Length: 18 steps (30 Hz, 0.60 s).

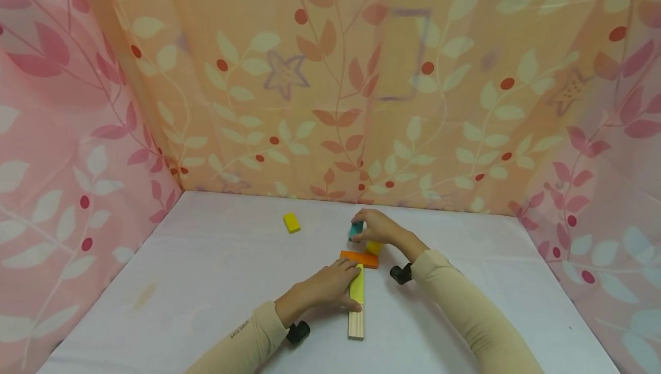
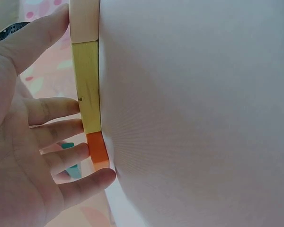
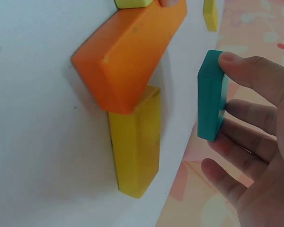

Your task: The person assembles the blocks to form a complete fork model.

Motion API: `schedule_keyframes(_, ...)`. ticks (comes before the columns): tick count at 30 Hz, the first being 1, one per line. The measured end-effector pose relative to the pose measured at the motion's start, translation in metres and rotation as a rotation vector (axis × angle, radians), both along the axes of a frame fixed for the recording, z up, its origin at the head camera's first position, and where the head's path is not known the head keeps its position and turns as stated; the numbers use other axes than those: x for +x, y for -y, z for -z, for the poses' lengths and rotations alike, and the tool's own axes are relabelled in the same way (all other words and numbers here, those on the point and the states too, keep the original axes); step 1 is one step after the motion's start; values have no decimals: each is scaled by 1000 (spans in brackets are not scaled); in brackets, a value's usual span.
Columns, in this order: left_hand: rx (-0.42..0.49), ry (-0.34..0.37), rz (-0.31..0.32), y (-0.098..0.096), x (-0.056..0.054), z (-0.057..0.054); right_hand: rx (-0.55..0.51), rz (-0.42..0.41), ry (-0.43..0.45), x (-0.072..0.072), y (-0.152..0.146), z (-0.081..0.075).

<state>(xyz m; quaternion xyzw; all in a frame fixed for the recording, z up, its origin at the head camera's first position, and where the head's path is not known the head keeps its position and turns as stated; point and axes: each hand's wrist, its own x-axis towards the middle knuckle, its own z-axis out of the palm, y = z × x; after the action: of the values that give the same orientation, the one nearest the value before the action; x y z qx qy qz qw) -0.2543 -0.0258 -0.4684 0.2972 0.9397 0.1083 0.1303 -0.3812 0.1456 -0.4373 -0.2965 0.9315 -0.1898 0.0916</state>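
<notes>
Backdrop: orange floral curtain at the back, pink floral panels either side. Work surface is a white-covered table.

Text: small dark print on the left sleeve, starts "Lets", rest too small to read. Curtain has purple line marks, incl. a star outline; they form no readable letters.

Right hand: narrow grip, teal block between thumb and fingers, just beyond the orange block. Can't tell if teal clears the table.

Left hand: spread, not clamped. Fingers rest along the yellow-green block and the orange one, thumb at the plain wood block.

Layout: plain wood and yellow-green sit end to end, in line. Orange lies crosswise at the far end of yellow-green. Yellow block meets orange near its right end, partly hidden by the right hand in the head view. Second yellow block lies well apart, far left.

Black wrist-worn device under each forearm.
</notes>
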Motion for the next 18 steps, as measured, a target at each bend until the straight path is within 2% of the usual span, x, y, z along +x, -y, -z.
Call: schedule_keyframes(18, 3, 13, -9, 0, 0, -1, -11, 31, 30, 10, -5, 11)
